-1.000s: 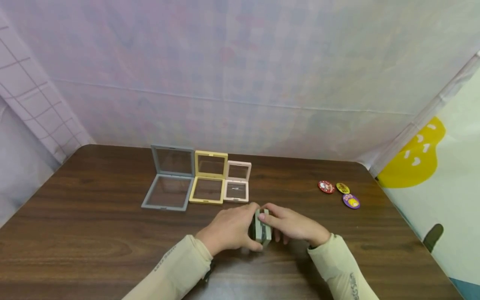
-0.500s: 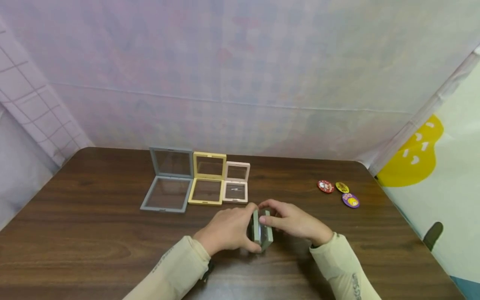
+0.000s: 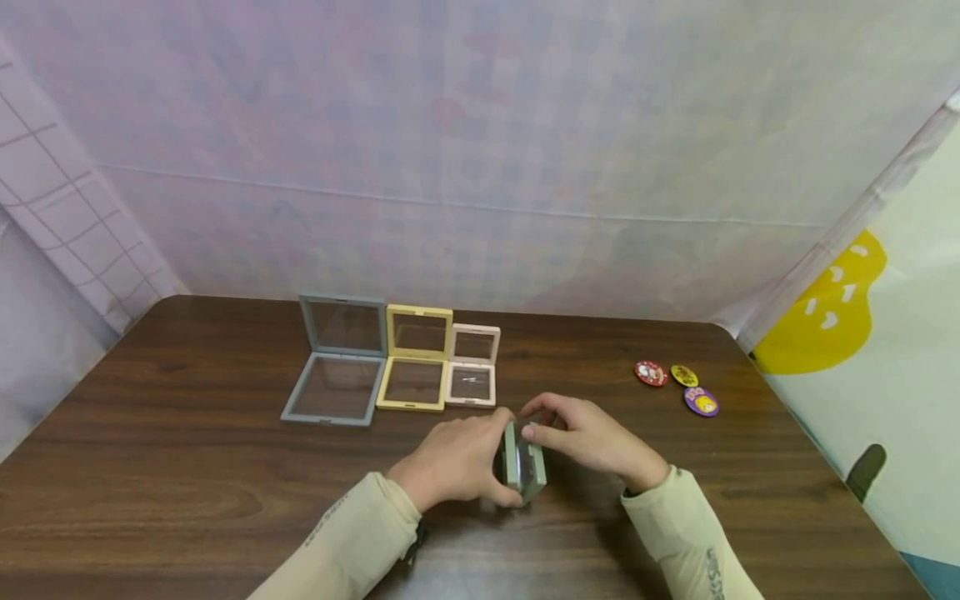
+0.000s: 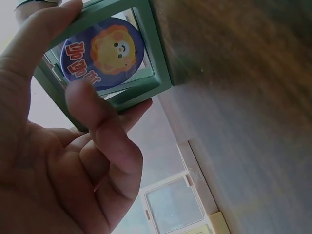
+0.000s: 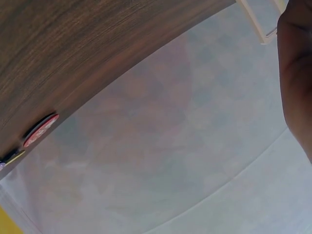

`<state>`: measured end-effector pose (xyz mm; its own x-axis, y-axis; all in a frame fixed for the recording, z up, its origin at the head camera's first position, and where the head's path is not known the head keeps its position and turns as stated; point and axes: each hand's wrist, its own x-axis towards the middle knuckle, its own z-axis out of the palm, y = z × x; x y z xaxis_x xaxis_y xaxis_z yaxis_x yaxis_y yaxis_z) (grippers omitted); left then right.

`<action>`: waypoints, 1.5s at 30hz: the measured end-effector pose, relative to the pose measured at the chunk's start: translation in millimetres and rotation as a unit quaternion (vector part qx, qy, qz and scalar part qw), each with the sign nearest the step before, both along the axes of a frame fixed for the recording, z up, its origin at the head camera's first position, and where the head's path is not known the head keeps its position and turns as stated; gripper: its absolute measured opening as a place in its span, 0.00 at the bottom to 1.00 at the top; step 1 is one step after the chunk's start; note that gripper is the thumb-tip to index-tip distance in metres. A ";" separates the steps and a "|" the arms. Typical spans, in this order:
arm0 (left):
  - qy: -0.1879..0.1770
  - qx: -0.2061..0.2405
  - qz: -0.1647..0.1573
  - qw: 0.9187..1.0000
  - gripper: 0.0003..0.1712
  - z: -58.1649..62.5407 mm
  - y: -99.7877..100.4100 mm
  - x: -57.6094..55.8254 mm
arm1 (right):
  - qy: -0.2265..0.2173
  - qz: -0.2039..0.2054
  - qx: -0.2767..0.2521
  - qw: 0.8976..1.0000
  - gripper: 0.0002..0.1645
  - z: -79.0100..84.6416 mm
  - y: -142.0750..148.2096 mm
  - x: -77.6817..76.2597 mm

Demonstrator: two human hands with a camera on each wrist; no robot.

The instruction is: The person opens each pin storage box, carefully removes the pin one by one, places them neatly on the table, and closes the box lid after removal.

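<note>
A small green display frame (image 3: pixel 534 475) stands upright on its edge near the front middle of the table, its two panels parted in a narrow V. My left hand (image 3: pixel 459 460) grips it from the left, thumb at the near edge and fingers at the far side. With its thumb on the top of the right panel, my right hand (image 3: pixel 592 437) holds that panel, index finger curled at the far corner. Through the clear window in the left wrist view shows a round purple badge (image 4: pixel 114 51) with a yellow cartoon face. The right wrist view catches only part of the right hand (image 5: pixel 297 78).
Behind the hands, three opened display frames stand side by side: grey-blue (image 3: pixel 326 421), yellow (image 3: pixel 411 407) and pale pink (image 3: pixel 471 403). Toward the right lie a red badge (image 3: pixel 651 373), a yellow badge (image 3: pixel 684 376) and a purple badge (image 3: pixel 701 402). A curtain (image 3: pixel 480 167) hangs behind the table.
The green frame's panels have spread from close together to a V, the right one tilting rightward. My right hand has shifted slightly up and right; the left hand has hardly moved.
</note>
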<state>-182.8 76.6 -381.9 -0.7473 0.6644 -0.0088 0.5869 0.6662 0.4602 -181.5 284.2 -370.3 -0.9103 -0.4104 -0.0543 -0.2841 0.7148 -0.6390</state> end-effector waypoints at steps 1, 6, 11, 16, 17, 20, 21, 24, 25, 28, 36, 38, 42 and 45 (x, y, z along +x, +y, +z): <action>0.001 -0.001 0.000 1.000 0.41 0.2 -0.1 0.1 | 0.000 -0.003 0.000 1.000 0.20 0.2 0.0 0.0; 0.005 -0.006 0.000 1.000 0.44 1.4 -0.1 -0.2 | -0.016 -0.009 0.005 1.000 0.21 1.2 1.9 -0.2; 0.002 -0.009 0.003 1.000 0.44 2.1 -0.3 -0.7 | -0.031 -0.010 0.008 0.999 0.23 0.5 4.4 -1.2; -0.010 -0.010 0.006 1.000 0.44 2.7 -0.4 -0.2 | -0.049 -0.008 -0.001 0.999 0.25 -0.1 7.9 -2.6; -0.012 -0.011 0.006 1.000 0.44 2.8 -0.4 -0.1 | -0.052 -0.005 -0.005 0.999 0.25 -0.1 8.9 -3.1; -0.015 -0.014 0.008 1.000 0.44 3.3 -0.3 0.2 | -0.068 0.000 -0.020 0.997 0.25 -0.1 11.5 -4.1; -0.014 -0.015 0.009 1.000 0.44 3.3 -0.2 0.3 | -0.074 0.003 -0.026 0.997 0.26 0.0 12.0 -4.4; -0.014 -0.016 0.010 1.000 0.45 3.4 0.0 0.5 | -0.088 0.009 -0.039 0.995 0.26 0.4 13.0 -4.7; -0.015 -0.017 0.009 1.000 0.45 3.4 0.1 0.5 | -0.091 0.012 -0.042 0.995 0.26 0.8 13.4 -4.7; -0.018 -0.017 0.010 1.000 0.46 3.2 -0.2 0.2 | -0.096 0.014 -0.047 0.994 0.25 1.8 14.6 -4.4; -0.017 -0.017 0.012 1.000 0.45 2.9 -0.8 -0.9 | -0.102 0.014 -0.065 0.993 0.25 0.9 18.6 -6.1; -0.017 -0.016 0.011 1.000 0.44 2.0 -0.9 -1.1 | -0.101 0.013 -0.067 0.993 0.25 -0.3 19.1 -7.0; -0.017 -0.016 0.011 1.000 0.44 1.0 -0.6 -0.9 | -0.103 0.011 -0.073 0.992 0.25 -1.6 19.8 -8.4; -0.014 -0.014 0.012 1.000 0.44 0.5 -0.4 -1.0 | -0.106 0.011 -0.078 0.991 0.25 -1.8 20.3 -8.9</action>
<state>-183.9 76.2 -381.3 -0.7620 0.6458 -0.0486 0.5580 0.6928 0.4569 -190.4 304.5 -372.1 -0.8760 -0.4486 -0.1774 -0.1459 0.5970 -0.7889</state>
